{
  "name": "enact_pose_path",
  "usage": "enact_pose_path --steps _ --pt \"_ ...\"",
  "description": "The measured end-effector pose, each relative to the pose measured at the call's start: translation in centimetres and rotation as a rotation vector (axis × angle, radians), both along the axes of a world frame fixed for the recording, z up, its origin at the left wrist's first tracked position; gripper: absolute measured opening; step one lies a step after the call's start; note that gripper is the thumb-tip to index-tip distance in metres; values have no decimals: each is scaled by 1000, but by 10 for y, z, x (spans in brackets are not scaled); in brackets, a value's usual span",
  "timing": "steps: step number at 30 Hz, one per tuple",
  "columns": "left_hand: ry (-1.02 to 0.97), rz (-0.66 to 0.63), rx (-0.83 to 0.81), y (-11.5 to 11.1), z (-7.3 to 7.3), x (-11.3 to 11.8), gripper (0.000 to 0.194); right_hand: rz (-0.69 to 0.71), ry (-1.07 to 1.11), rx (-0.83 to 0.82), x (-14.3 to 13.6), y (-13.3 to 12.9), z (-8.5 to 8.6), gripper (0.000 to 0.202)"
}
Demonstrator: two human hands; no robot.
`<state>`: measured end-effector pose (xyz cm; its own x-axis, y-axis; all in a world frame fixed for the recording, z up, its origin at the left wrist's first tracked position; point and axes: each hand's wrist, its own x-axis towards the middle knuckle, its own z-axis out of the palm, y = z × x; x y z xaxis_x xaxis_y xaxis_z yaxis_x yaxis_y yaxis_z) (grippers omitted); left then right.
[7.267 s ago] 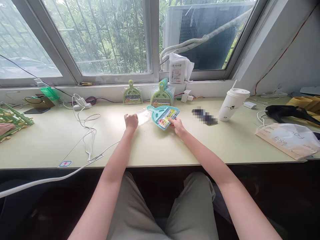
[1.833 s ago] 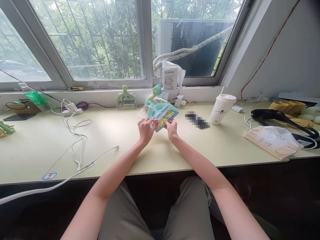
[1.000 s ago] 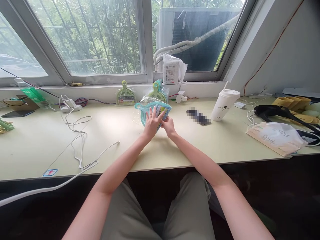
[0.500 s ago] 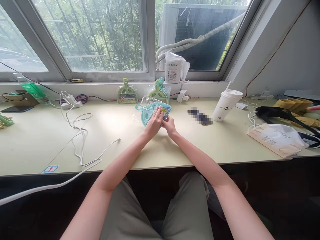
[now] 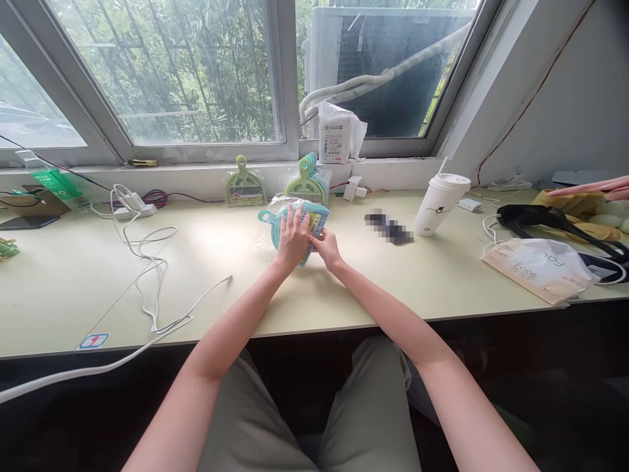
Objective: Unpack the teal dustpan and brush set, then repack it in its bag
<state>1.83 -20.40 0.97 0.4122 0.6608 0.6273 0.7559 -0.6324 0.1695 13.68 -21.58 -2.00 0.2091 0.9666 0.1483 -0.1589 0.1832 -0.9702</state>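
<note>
A light-blue mini dustpan in a clear plastic wrapper sits on the table in front of me, with a printed card along its right side. My left hand lies flat over it, fingers stretched and spread. At the lower right edge, my right hand pinches the dustpan pack by its card end. Behind it stand a row of wrapped green and blue dustpans and a single green dustpan with a brush, both leaning at the sill.
To the right are a white cup with a straw, a blurred-out dark item and a tissue pack. Another person's hand reaches in at the right edge. White cables trail across the left side.
My left hand has spread its fingers over the dustpan, and the card is turned more steeply with more of it showing. Another person's hand has come in at the right. The view has shifted slightly.
</note>
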Motion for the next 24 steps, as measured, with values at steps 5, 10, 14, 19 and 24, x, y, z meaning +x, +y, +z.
enact_pose_path --steps 5,10,14,19,24 --pt "-31 -193 -21 10 -7 2 61 -7 10 -12 -1 0 2 21" --pt "21 -372 -11 12 -12 2 70 -22 26 -17 1 0 4 14" --pt "-7 -490 -22 8 -12 3 69 -18 54 1 1 -2 6 16" --pt "-342 -425 73 0 -11 5 57 -38 133 25 1 -5 9 19" --pt "-1082 -30 81 0 -2 -6 85 -97 252 51 7 -3 14 25"
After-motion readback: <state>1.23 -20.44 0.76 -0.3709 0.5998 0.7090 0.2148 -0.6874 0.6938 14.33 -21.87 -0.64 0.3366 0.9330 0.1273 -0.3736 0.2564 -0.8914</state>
